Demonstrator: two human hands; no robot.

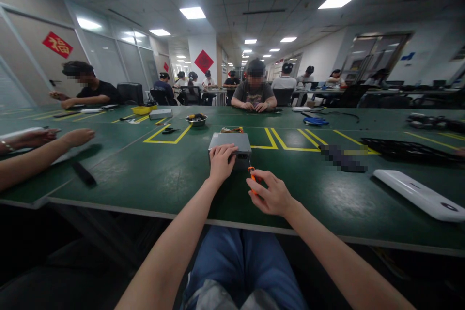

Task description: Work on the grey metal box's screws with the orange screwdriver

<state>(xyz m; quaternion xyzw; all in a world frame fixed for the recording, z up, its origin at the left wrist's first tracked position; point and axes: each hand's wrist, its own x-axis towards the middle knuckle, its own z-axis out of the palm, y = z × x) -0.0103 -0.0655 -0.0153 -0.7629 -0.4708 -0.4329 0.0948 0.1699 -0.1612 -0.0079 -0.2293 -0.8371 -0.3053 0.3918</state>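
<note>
A grey metal box [232, 139] with a dark socket on its near face and coloured wires [231, 130] behind it sits on the green table [134, 179]. My left hand [221, 162] rests on its top and near edge, fingers spread a little over the metal. Just right of and nearer than the box, my right hand [271, 193] grips an orange-handled screwdriver [252, 184] between thumb and fingers. The screwdriver's shaft points up toward the box's right front corner; whether its tip touches is too small to tell.
A metal bowl [196, 120] of small parts stands beyond the box to the left. At the right lie a white casing [417, 193] and a black frame [403, 149]. Another person's arms [43, 155] reach in at the left, near a black object [84, 174]. A person sits opposite.
</note>
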